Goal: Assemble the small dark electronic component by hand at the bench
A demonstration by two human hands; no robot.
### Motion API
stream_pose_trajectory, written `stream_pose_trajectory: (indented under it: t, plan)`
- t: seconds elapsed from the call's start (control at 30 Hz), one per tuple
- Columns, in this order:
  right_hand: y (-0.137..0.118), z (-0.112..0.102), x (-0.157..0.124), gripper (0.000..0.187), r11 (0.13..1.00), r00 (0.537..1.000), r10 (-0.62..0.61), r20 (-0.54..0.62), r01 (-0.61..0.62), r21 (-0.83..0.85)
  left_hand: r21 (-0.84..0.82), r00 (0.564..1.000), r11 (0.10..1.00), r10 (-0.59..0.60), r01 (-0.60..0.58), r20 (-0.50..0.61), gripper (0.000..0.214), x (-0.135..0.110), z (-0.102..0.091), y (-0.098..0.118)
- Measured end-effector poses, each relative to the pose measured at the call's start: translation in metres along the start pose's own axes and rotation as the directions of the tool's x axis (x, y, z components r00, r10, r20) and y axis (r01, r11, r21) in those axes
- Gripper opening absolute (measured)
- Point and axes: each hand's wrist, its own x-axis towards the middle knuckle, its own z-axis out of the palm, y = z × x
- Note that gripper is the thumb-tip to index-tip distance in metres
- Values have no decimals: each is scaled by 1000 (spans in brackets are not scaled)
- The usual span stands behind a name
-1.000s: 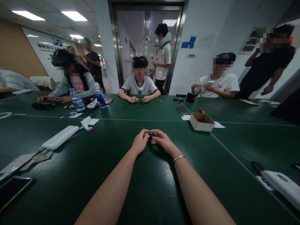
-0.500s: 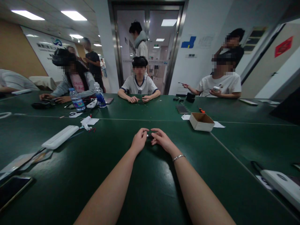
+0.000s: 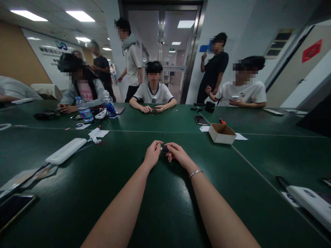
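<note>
Both my arms reach out over the dark green table (image 3: 165, 213). My left hand (image 3: 153, 154) and my right hand (image 3: 177, 154) meet at the middle of the table, fingers curled. Between their fingertips they pinch a small dark object (image 3: 164, 149), too small to name. A thin bracelet (image 3: 196, 173) circles my right wrist.
An open cardboard box (image 3: 221, 133) sits right of my hands, a phone (image 3: 199, 119) behind it. A white oblong device (image 3: 66, 150) lies at left, another (image 3: 309, 202) at right, a phone (image 3: 14, 208) near left. Water bottles (image 3: 84, 109) stand far left. Several people sit or stand across the table.
My hands stay together on the small object with little movement. Behind the table, two standing people have walked leftward. The person seated at right has shifted their hands.
</note>
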Motion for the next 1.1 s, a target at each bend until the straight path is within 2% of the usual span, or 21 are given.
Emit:
stream_pose_trajectory:
  t: [0.1,0.3,0.43,0.63,0.77,0.93,1.1]
  plan:
    - [-1,-1,-1,39,999,1000,-23,-4,24,49,-4,1000,1000,2,-2,1,28,0,0,0]
    - [-1,-1,-1,32,1000,1000,18,-12,-18,6,-25,1000,1000,10,-10,0,28,1,1,-2]
    - [-1,-2,-1,41,998,1000,-21,10,20,64,-16,1000,1000,3,-3,8,29,0,0,0]
    - [1,-3,1,31,1000,1000,14,2,-14,10,3,1000,1000,-9,9,1,28,-2,-1,4]
    - [0,-4,-1,42,998,999,-39,5,39,41,-24,1000,1000,-10,10,0,29,-1,1,2]
    - [1,-2,0,34,999,999,35,-25,-35,15,-18,1000,1000,-3,3,3,28,0,0,1]
    - [1,-4,-1,38,999,999,-41,22,41,16,-2,1000,1000,-6,6,0,28,0,0,1]
